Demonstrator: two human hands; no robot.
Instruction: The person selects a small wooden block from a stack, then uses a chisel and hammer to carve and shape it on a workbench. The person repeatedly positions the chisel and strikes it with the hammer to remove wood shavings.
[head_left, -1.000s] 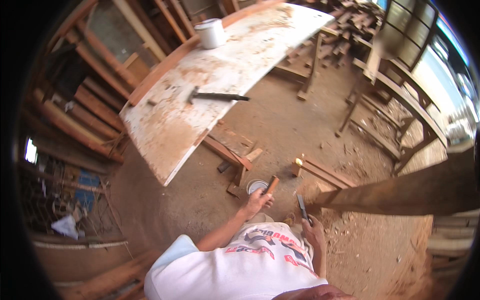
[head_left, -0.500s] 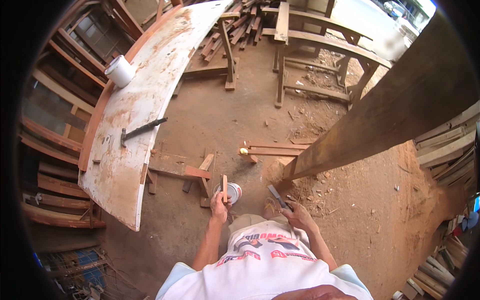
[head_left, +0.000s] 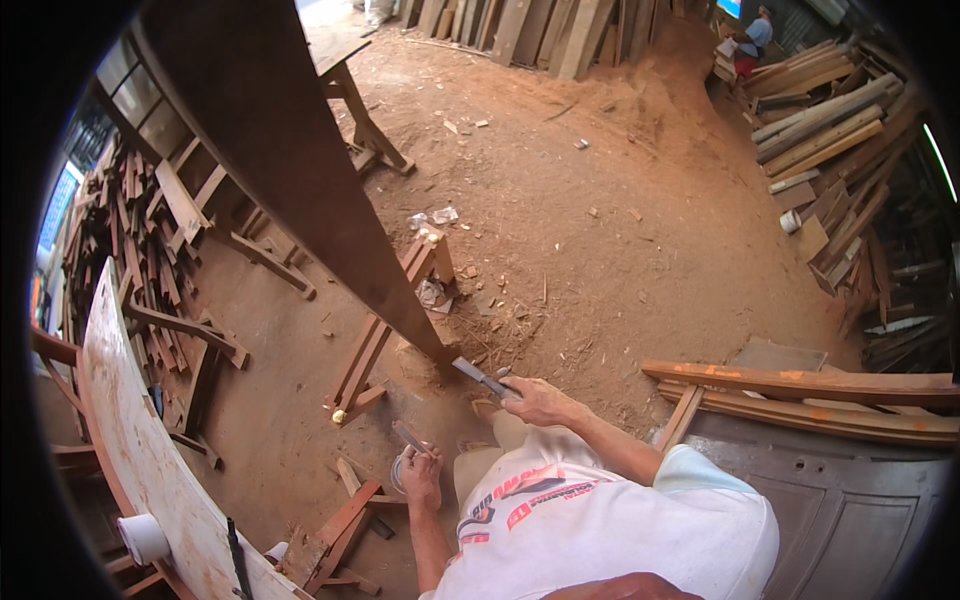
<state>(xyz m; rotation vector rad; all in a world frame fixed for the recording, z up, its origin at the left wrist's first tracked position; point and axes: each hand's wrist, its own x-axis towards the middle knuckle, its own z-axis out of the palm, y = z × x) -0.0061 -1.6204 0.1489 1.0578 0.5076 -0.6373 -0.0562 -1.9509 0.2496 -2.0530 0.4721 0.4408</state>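
My right hand [head_left: 538, 402] is wrapped round the dark handle of a flat-bladed chisel [head_left: 482, 377], its blade pointing left and away from me. The blade's tip lies, in the view, near the foot of a big wooden post [head_left: 300, 170]; I cannot tell whether they touch. Lower and to the left, my left hand [head_left: 423, 478] grips a small wood strip [head_left: 408, 437] that sticks up from the fingers. Partly hidden behind that hand is a round white tub [head_left: 397, 474].
Reddish timbers [head_left: 360, 365] lie beside the post. A white-topped bench [head_left: 140, 430] at left bears a hammer [head_left: 238, 560] and a white container [head_left: 143, 538]. On the right are a panelled door [head_left: 840, 510] and beams [head_left: 800, 380]. A person [head_left: 755, 40] is far off, upper right.
My view has swung to the right, so the bench and post appear farther left and the door and beams have come into sight. Both hands keep their holds.
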